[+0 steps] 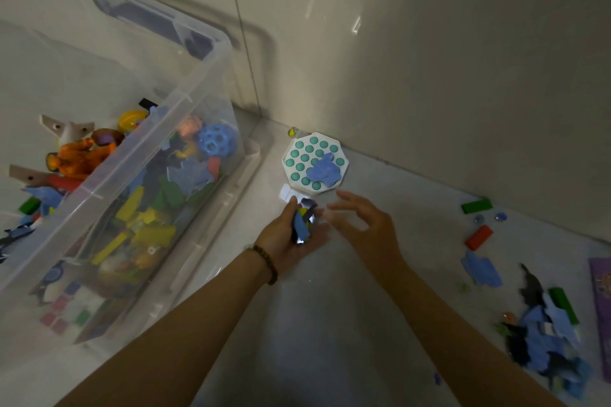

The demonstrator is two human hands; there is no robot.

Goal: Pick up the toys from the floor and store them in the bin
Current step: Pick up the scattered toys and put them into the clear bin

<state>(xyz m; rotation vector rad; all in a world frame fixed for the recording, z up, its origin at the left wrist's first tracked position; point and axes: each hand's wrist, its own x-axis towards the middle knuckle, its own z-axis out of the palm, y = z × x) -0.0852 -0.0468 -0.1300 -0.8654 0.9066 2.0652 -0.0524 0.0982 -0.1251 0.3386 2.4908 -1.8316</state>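
Observation:
The clear plastic bin [185, 116] stands at the left, packed with colourful toys. My left hand [291, 238] is cupped palm up just right of it and holds several small puzzle pieces [302, 221]. Close beside it, my right hand [363, 221] hovers with relaxed fingers and nothing in it. Beyond both hands, a white octagonal pop toy [301, 152] with teal bubbles lies on the floor by the wall, a blue puzzle piece [324, 170] on top of it.
At the right lie a green block [476, 205], a red block [478, 236], glass marbles [489, 217], a blue piece [481, 269], a heap of blue puzzle pieces [545, 340] and a purple box edge [601, 307]. A yellow marble [292, 132] sits in the corner.

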